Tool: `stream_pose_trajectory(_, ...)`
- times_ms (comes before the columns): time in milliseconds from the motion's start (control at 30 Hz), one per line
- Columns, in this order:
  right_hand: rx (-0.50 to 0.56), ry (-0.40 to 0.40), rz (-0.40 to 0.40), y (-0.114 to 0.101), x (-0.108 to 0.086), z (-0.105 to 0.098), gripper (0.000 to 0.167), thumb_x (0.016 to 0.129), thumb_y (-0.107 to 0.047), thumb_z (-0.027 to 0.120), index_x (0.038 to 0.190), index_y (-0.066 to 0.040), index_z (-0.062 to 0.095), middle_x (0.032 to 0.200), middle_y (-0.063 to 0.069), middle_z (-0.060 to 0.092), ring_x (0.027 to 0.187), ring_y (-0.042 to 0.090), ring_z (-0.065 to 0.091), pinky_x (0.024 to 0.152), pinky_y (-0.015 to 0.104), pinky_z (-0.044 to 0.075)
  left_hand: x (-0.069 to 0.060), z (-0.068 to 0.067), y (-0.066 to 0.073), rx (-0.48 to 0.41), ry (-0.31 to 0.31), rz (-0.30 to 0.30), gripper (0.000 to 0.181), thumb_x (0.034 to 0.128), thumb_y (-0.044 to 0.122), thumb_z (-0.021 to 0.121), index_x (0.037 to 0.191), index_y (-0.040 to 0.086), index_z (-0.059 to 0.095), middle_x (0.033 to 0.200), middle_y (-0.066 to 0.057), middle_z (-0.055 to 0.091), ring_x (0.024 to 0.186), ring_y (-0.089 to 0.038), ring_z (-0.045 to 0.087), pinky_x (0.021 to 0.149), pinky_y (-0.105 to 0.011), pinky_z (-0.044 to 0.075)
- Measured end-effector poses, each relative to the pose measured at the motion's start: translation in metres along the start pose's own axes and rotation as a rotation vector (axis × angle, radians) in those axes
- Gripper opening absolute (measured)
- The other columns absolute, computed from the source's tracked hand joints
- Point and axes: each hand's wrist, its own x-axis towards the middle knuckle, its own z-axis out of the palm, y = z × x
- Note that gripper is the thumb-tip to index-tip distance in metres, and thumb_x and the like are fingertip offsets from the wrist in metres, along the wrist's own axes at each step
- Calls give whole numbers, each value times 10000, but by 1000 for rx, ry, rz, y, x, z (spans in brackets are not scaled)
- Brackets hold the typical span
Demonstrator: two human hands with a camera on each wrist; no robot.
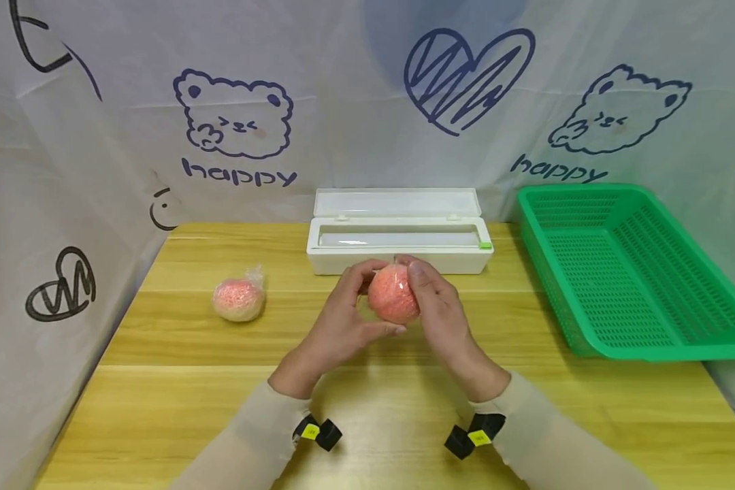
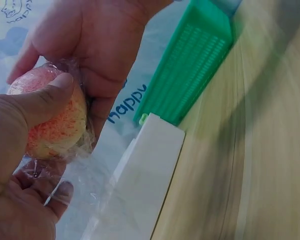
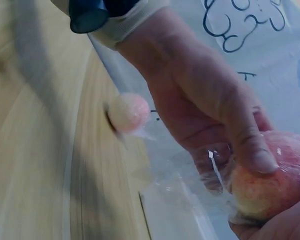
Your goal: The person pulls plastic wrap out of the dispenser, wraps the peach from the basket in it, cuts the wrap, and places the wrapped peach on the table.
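Note:
Between both hands is a round pink and cream peach (image 1: pixel 392 296) wrapped in clear cling film. My left hand (image 1: pixel 343 320) grips it from the left, thumb nearer me and fingers round the far side. On the right my right hand (image 1: pixel 444 309) holds it with the thumb along its side; its other fingers are partly hidden. In the left wrist view, loose film (image 2: pixel 85 175) hangs below the peach (image 2: pixel 65 120). A second wrapped peach (image 1: pixel 239 299) lies on the table to the left, its film bunched at the top right.
Behind the hands stands a white cling film dispenser (image 1: pixel 398 263), lid (image 1: pixel 398 203) raised, with a roll inside and a green cutter (image 1: pixel 485 246). A green plastic basket (image 1: pixel 640 286) occupies the right side of the wooden table (image 1: pixel 220 401). A printed cloth (image 1: pixel 349 102) hangs behind.

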Motion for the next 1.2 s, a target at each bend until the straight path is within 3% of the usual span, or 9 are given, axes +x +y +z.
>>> stream_pose_trajectory(133, 131, -25, 91, 1, 4, 3, 488, 1145, -397, 399, 1431, -65, 613, 1448, 83, 605, 1254, 204, 589, 988, 302, 552, -2, 0, 1, 34, 6, 13, 910, 751, 110, 967, 1509, 130, 464, 1443, -83, 520, 1293, -239, 567, 1106, -466, 497)
stream_pose_trajectory(300, 428, -43, 188, 4, 11, 4, 536, 1139, -414, 392, 1434, -1, 563, 1419, 95, 581, 1214, 168, 592, 942, 263, 583, -1, 4, 1, 44, -7, 43, 916, 760, 105, 961, 1527, 118, 461, 1443, -107, 512, 1317, -252, 569, 1136, -453, 485)
stream_pose_trajectory(433, 606, 41, 188, 10, 12, 6, 547, 1129, -442, 355, 1366, -8, 591, 1396, 88, 610, 1241, 181, 602, 979, 317, 582, 1, 9, 3, 75, -6, 74, 921, 761, 136, 965, 1532, 123, 462, 1404, -113, 529, 1294, -255, 572, 1124, -469, 497)
stream_pose_trajectory(633, 749, 110, 136, 16, 11, 10, 554, 1084, -459, 294, 1234, -95, 684, 1341, 74, 670, 1256, 212, 615, 993, 361, 574, 1, 15, 9, 46, 15, 71, 933, 749, 150, 973, 1531, 102, 467, 1387, -101, 573, 1250, -242, 595, 1076, -460, 530)
stream_pose_trajectory(833, 724, 158, 146, 12, 12, 8, 413, 1068, -357, 380, 1160, -120, 705, 1266, 43, 691, 1182, 195, 629, 924, 354, 589, 2, 19, 13, 8, 15, 61, 932, 746, 146, 976, 1518, 87, 457, 1458, -78, 573, 1272, -212, 598, 1067, -398, 537)
stream_pose_trajectory(967, 664, 125, 149, 9, 13, 4, 379, 1082, -331, 385, 1168, -141, 702, 1279, 12, 677, 1186, 186, 623, 917, 348, 598, 2, 19, 14, -3, 9, 47, 928, 751, 144, 974, 1509, 86, 442, 1464, -79, 558, 1269, -217, 594, 1072, -413, 533)
stream_pose_trajectory(1100, 539, 113, -3, 8, 12, 1, 438, 1123, -378, 333, 1365, -144, 614, 1378, 13, 619, 1251, 188, 624, 956, 321, 599, 2, 18, 16, -24, -4, 13, 920, 760, 131, 968, 1503, 78, 428, 1457, -84, 555, 1271, -224, 597, 1085, -419, 525)
stream_pose_trajectory(1200, 388, 141, -145, 9, 7, 2, 476, 1121, -332, 357, 1431, -58, 592, 1377, 49, 641, 1240, 171, 645, 955, 287, 598, 2, 17, 17, -14, -6, -9, 913, 760, 141, 969, 1497, 76, 434, 1428, -79, 569, 1257, -214, 602, 1086, -410, 523)
